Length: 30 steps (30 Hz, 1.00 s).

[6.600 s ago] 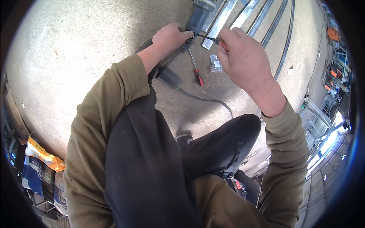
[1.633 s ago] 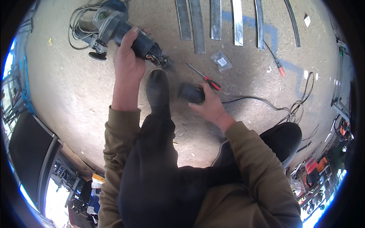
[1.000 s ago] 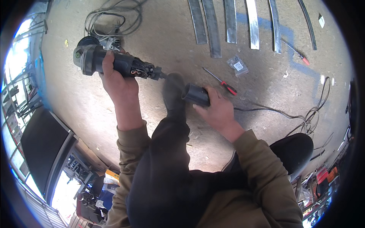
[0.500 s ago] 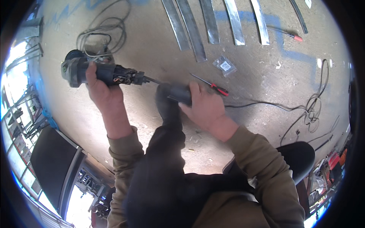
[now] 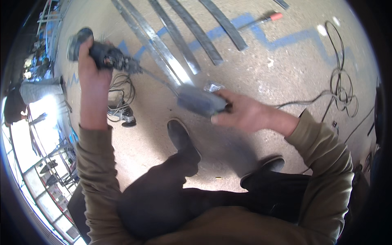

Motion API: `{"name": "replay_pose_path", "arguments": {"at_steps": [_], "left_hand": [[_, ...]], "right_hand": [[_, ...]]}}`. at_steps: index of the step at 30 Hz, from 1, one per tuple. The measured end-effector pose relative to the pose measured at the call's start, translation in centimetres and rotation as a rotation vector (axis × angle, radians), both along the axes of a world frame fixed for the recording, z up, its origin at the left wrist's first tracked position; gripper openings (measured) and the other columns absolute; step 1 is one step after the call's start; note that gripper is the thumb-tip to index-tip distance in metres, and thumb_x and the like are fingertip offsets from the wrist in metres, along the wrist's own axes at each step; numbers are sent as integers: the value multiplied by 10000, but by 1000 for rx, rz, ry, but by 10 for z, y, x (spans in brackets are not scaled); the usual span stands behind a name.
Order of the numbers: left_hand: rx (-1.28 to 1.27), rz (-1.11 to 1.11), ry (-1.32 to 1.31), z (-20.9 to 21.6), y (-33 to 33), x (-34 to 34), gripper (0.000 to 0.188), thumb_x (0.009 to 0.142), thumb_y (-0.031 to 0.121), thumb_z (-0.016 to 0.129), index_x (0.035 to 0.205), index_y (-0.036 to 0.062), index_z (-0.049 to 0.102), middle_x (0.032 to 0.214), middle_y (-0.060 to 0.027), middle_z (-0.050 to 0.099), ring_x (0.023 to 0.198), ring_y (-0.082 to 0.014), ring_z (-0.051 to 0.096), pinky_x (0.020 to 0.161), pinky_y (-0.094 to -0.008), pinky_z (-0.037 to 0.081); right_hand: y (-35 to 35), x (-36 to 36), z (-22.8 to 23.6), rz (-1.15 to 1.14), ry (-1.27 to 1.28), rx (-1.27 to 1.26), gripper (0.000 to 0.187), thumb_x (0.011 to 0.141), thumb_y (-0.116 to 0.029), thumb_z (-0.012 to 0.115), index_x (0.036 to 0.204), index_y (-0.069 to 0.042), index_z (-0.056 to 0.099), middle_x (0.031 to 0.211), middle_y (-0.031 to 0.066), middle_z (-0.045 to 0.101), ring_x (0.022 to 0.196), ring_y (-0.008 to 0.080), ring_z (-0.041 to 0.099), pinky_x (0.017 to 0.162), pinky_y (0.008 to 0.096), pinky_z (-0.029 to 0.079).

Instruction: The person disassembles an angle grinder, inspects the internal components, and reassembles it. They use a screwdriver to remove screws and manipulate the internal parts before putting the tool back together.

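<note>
Here's the pale speckled concrete floor (image 5: pixel 286 81), long flat grey metal strips (image 5: pixel 195 32) lying across its far side. Left — the dark cylindrical power tool (image 5: pixel 108 57), inner parts bared, the left hand's (image 5: pixel 93 67) fingers clamped around its body. Right of it and nearer, a blurred black tubular cover (image 5: pixel 202 100) — gripped in the right hand's (image 5: pixel 241 112) fingers. A thin dark cord (image 5: pixel 157 79) spans the two. Far right, a red-handled screwdriver (image 5: pixel 272 17) lies by the strips.

No word, number or label can be read. The power tool (image 5: pixel 109 58) is too blurred to show any marking, and the small packet (image 5: pixel 213 86) also. The blue painted line (image 5: pixel 286 42) forms no readable letters.
</note>
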<state>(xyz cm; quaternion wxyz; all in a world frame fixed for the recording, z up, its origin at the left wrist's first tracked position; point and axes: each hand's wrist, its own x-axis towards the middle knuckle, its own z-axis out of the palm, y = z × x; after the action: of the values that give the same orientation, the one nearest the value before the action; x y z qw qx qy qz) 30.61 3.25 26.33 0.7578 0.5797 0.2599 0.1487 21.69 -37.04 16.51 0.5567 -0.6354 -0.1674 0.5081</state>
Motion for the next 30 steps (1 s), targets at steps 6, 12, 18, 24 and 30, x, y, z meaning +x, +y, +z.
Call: {"name": "replay_pose_path", "arguments": {"at_steps": [6, 12, 18, 24, 30], "left_hand": [[-72, -294, 83, -2, -74, 117, 235, 963, 234, 735, 1105, 81, 629, 1031, -149, 702, 942, -351, 706, 955, -580, 574], [-422, -8, 198, -77, -214, 93, 454, 1018, 359, 638, 1325, 27, 603, 1345, -178, 678, 1252, -354, 637, 1199, -620, 388], [-812, 0, 364, -144, -287, 26, 224, 1026, 333, 610, 1072, 115, 582, 1051, -113, 712, 948, -309, 717, 960, -562, 587], [-1082, 6, 469, -172, -337, -21, 271, 1056, 360, 561, 1070, 96, 624, 1079, -112, 733, 1009, -309, 723, 969, -506, 575], [-1251, -3, 422, -178, -364, -42, 266, 1065, 348, 553, 1095, 97, 637, 1129, -113, 739, 1031, -312, 721, 957, -509, 585]], "right_hand": [[-93, 7, 39, -433, -111, 113, 1001, 972, -624, 695, 1606, 63, 337, 1419, 375, 572, 1399, 451, 544, 1177, 492, 471], [-188, -8, 138, -536, -252, -164, 421, 991, -156, 655, 1349, 62, 618, 857, 16, 645, 694, 74, 500, 610, 240, 421], [-210, -27, 183, -643, -635, -660, 173, 981, -117, 725, 1110, -2, 718, 804, -9, 664, 668, 45, 502, 622, 229, 415], [-221, -39, 238, -824, -747, -534, 199, 953, -129, 763, 1128, -40, 726, 792, -60, 634, 710, 14, 510, 643, 196, 357], [-210, -39, 257, -846, -968, -395, 234, 1007, -139, 657, 1199, -9, 690, 804, -65, 547, 629, 7, 385, 596, 187, 313]]}}
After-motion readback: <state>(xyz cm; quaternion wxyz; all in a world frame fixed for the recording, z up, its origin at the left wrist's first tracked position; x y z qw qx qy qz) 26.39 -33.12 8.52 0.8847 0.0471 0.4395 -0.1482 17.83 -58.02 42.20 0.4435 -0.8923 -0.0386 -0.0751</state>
